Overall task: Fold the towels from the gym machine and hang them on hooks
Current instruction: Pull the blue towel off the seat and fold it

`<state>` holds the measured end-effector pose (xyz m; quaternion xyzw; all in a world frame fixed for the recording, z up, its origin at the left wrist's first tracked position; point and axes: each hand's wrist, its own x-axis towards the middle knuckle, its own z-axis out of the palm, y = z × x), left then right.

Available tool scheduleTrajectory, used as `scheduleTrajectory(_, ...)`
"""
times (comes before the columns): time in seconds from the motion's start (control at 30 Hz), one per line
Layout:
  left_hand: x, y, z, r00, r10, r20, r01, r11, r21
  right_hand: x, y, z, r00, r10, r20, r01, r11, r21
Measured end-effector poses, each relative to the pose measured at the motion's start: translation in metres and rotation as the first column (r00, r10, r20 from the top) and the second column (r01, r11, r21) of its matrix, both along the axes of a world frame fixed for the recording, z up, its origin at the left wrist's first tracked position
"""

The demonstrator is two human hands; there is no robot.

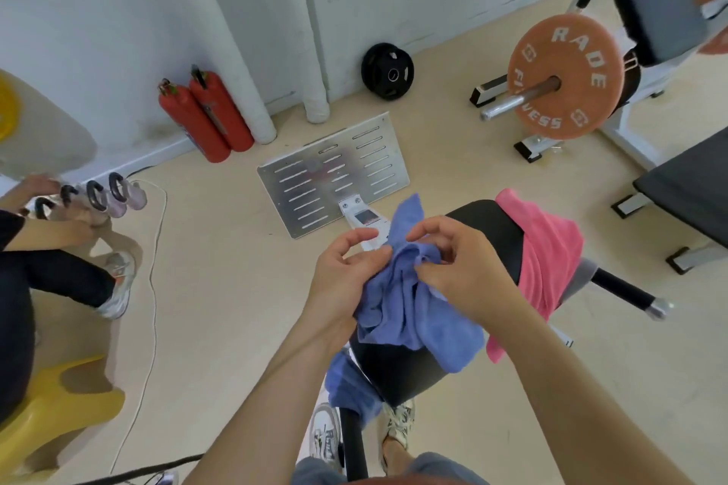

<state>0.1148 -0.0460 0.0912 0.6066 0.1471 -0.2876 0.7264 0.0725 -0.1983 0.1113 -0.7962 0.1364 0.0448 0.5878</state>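
A crumpled blue towel (409, 299) hangs bunched above the black padded seat (398, 370) of the gym machine. My left hand (346, 272) pinches its upper left edge, and my right hand (453, 268) grips the bunched cloth from the right. A pink towel (547, 252) lies draped over the far right end of the same pad. Another blue towel (350, 386) hangs off the pad's near left side. No hooks are in view.
A metal footplate (335, 173) stands beyond the pad. Two red fire extinguishers (205, 118) lean on the wall. An orange weight plate (567, 75) sits on a bar at right, with a black bench (689, 173). Another person (59, 268) sits at left on a yellow stool (59, 409).
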Motion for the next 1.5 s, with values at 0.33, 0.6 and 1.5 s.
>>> scheduleTrajectory(0.33, -0.011, -0.003, 0.019, 0.935, -0.354, -0.010, 0.354, 0.932, 0.078, -0.001, 0.004, 0.021, 0.977, -0.191, 0.092, 0.176, 0.972, 0.152)
scheduleTrajectory(0.6, -0.007, 0.004, 0.020, 0.998, -0.055, 0.015, 0.055, 0.998, 0.016, -0.004, 0.001, 0.035, 0.996, -0.028, 0.090, 0.025, 0.999, 0.031)
scheduleTrajectory(1.5, -0.021, 0.003, 0.064, 0.901, -0.115, 0.417, 0.115, 0.993, 0.026, -0.011, 0.016, 0.074, 0.974, -0.218, 0.061, 0.145, 0.807, 0.573)
